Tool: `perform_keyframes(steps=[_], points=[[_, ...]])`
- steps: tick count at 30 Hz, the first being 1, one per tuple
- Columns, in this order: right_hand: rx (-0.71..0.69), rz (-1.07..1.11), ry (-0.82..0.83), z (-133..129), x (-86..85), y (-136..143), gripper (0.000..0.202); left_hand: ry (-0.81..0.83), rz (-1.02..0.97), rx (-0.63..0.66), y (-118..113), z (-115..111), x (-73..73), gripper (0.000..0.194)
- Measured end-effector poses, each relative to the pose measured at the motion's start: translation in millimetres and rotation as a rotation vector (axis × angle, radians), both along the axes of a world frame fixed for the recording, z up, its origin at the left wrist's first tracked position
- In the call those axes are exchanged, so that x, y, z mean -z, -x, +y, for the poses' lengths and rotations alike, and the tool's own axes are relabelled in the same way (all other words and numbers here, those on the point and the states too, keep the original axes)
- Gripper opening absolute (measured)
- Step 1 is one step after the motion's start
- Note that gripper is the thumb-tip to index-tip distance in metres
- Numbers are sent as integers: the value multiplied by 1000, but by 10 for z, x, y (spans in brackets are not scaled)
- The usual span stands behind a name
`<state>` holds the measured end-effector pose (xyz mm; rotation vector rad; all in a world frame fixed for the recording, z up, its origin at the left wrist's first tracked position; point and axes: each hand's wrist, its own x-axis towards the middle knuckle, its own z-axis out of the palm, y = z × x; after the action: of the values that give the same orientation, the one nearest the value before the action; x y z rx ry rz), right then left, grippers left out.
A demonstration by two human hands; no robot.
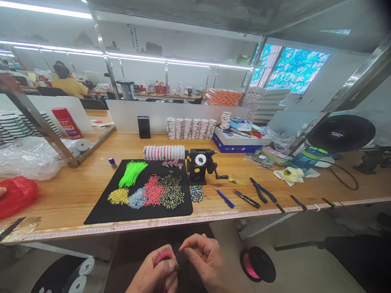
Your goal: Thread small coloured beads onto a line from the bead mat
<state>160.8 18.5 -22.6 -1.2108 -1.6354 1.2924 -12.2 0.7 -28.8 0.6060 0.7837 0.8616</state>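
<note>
The left hand point(160, 268) grasps a small curved pink piece point(164, 257) between thumb and fingers, its thin dark bristles poking up. Just beside it, the right hand point(203, 257) is closed in a pinch, thumb tip to forefinger (whatever is between them is too fine to make out). Both hands are in front of the surface point(76, 183), near the measuring tape point(146, 225) along its edge.

Beyond the left hand lies a black mat point(128, 215) with green strips point(133, 173) and heaps of gold pieces point(118, 196), grey-blue pieces point(137, 198), coral pieces point(153, 190) and dark banded pieces point(172, 193). Beyond the right hand are colourful beads point(197, 193) and a black hand-cranked machine point(198, 165), its shaft carrying a row of spools point(164, 152). Farther to the right hand's right lie a blue pen-like tool point(224, 198) and pliers point(262, 190); nearer, below surface level, is a black reel point(264, 264) with pink on it.
</note>
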Motion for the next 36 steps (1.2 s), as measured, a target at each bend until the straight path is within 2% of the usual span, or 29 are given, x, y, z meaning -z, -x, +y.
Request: perform_keyframes(steps=[3, 6, 15, 24, 29, 33, 36], points=[[10, -55, -48, -14, -3, -11, 37, 20, -26, 6, -1, -4, -28, 52], [1, -14, -48, -10, 9, -20, 38, 19, -30, 4, -1, -8, -42, 53], [-51, 274, 50, -29, -69, 16, 36, -1, -7, 13, -29, -13, -46, 53], [8, 32, -74, -36, 92, -40, 38, 40, -18, 26, -32, -7, -69, 54], [-45, 85, -49, -48, 77, -19, 36, 28, -9, 31, -27, -25, -5, 54], [-76, 98, -96, -57, 48, 9, 31, 43, -37, 38, -50, -25, 40, 56], [-114, 230, 38, -66, 40, 29, 34, 28, -12, 55, -65, -21, 40, 57]])
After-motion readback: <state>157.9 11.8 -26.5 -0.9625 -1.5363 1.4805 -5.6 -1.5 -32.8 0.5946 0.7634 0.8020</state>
